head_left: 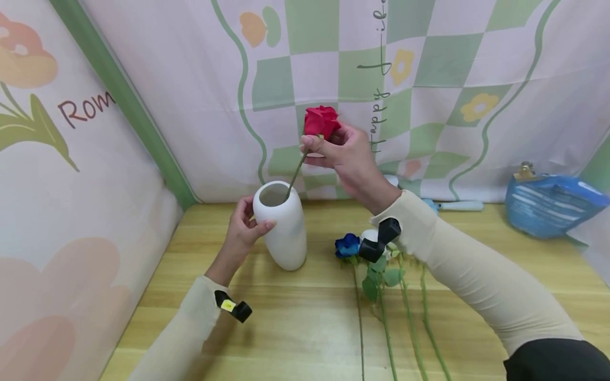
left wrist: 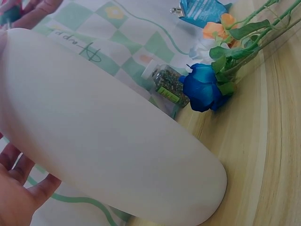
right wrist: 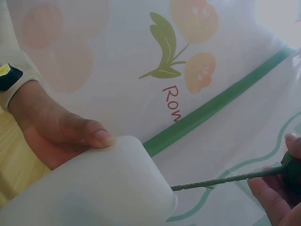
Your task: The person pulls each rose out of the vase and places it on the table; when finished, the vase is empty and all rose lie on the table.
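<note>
A tall white vase (head_left: 286, 238) stands on the wooden table, its mouth facing up. My left hand (head_left: 242, 227) grips it near the rim, thumb in front and fingers round the far side. Above the vase, my right hand (head_left: 345, 153) pinches a red rose (head_left: 321, 121) just below its bloom. The rose's green stem (right wrist: 225, 181) slants down into the vase mouth; its lower end is hidden inside. In the left wrist view the vase wall fills much of the picture, and only part of the left hand (left wrist: 21, 195) shows.
A blue rose (head_left: 347, 246) and other long-stemmed flowers, including an orange one (left wrist: 220, 29), lie right of the vase. Behind them is a jar of dark grains (left wrist: 169, 82). A blue bag (head_left: 553, 206) and a light-blue-handled tool (head_left: 459, 206) are by the back curtain.
</note>
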Available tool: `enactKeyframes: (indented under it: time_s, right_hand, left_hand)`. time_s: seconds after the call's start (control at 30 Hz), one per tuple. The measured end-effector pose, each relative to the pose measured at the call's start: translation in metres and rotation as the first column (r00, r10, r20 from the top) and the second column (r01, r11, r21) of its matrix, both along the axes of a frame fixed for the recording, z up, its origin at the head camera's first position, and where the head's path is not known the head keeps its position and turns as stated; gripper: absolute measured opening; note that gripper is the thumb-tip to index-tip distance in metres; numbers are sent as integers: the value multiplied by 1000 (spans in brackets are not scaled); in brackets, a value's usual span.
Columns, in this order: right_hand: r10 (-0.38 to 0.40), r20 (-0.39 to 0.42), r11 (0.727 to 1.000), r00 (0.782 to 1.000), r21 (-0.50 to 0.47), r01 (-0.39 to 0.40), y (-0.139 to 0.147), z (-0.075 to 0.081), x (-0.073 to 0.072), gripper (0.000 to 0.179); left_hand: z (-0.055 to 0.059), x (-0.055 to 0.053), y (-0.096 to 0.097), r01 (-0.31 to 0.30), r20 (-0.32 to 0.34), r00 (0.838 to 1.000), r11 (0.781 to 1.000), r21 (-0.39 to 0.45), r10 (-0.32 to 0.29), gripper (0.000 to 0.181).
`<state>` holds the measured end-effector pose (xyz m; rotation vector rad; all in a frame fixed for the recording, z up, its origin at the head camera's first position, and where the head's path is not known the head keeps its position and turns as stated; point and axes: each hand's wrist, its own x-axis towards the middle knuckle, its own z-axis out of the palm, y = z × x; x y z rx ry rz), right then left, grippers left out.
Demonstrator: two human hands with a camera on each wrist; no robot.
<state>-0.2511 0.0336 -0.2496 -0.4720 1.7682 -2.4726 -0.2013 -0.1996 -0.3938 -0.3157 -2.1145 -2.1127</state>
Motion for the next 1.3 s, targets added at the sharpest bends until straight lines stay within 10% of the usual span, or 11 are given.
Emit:
enactKeyframes:
  time_s: [1.3]
  right_hand:
    - [-75,-112,960,991,-276,42,37,-3,4,41]
  left_hand:
    - [1,1,1,-10,27,1000,1000,-12,10,66]
